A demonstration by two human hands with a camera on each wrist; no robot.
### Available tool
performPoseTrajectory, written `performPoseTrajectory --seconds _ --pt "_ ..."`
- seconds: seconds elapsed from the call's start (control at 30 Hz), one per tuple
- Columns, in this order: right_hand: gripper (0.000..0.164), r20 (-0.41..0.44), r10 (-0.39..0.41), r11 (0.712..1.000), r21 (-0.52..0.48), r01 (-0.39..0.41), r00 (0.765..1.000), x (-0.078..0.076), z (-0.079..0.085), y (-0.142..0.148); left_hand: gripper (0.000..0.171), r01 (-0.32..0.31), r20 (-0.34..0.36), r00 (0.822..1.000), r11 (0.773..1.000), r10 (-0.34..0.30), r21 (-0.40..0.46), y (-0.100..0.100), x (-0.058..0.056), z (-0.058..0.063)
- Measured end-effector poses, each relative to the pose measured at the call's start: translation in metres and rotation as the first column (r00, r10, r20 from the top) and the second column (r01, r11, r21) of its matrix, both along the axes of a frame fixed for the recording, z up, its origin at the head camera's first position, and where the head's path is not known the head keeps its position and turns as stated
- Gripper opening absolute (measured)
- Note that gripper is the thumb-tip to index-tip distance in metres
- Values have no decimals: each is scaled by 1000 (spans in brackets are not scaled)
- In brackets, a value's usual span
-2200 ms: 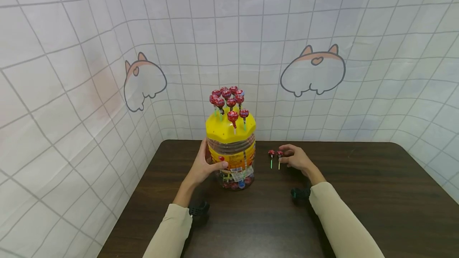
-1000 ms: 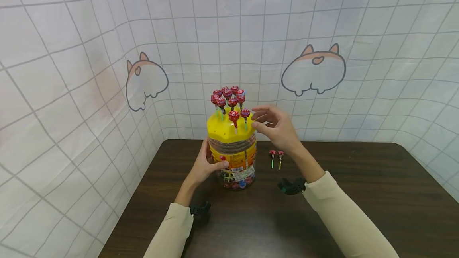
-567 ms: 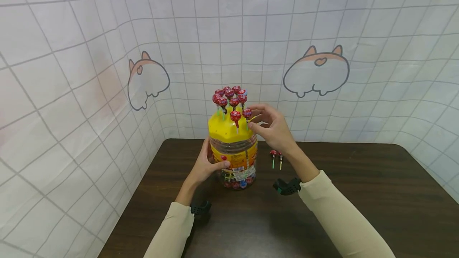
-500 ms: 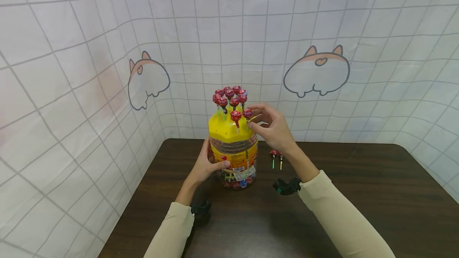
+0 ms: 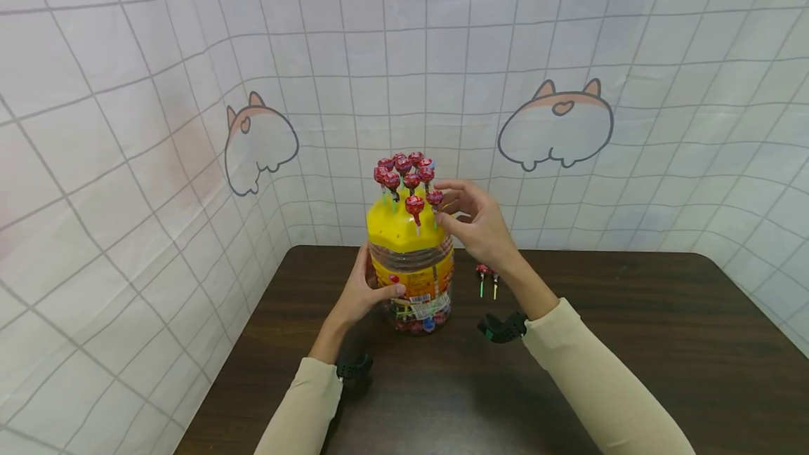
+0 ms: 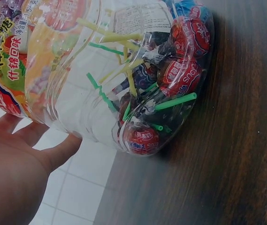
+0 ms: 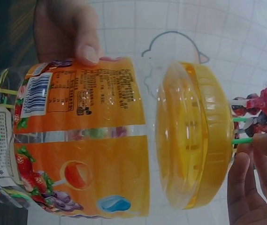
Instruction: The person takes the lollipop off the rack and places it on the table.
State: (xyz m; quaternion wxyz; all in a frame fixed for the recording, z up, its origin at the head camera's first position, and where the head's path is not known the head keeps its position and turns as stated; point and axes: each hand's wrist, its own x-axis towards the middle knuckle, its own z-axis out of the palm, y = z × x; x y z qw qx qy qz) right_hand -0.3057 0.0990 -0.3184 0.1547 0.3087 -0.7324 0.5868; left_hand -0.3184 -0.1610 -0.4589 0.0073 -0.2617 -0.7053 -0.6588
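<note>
A clear plastic jar [image 5: 417,279] with an orange label and a yellow lid [image 5: 395,229] stands upright on the table. Several red-wrapped lollipops [image 5: 402,165] rise from the lid, sticks down. My left hand [image 5: 360,292] grips the jar's left side, thumb across its front. At the lid's right side, my right hand [image 5: 478,223] pinches the green stick of a lollipop [image 5: 434,197]. The right wrist view shows that green stick [image 7: 242,140] between thumb and fingers, its end at the lid. More wrapped lollipops [image 6: 180,77] lie inside the jar's bottom.
Two lollipops [image 5: 482,283] lie side by side on the dark wooden table [image 5: 632,328], right of the jar and partly behind my right forearm. A white gridded cloth [image 5: 392,55] with cartoon animals hangs behind and to the left of the table.
My right hand has risen from beside the two lollipops on the table to the lid and taken hold of a stick there. My left hand has stayed on the jar.
</note>
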Motion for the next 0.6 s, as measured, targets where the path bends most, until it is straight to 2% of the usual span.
performPoseTrajectory --seconds 0.13,0.4,0.6 --pt "47 16 -11 1000 -16 12 1000 2 6 0 98 2 -4 1000 1000 -2 1 0 0 0" --pt "48 -28 -7 999 -44 6 1000 5 22 5 98 4 -4 1000 1000 -4 0 -1 2 2" --pt "48 -32 -1 997 -73 -2 999 5 22 15 99 7 -3 1000 1000 -7 -2 -1 3 0"
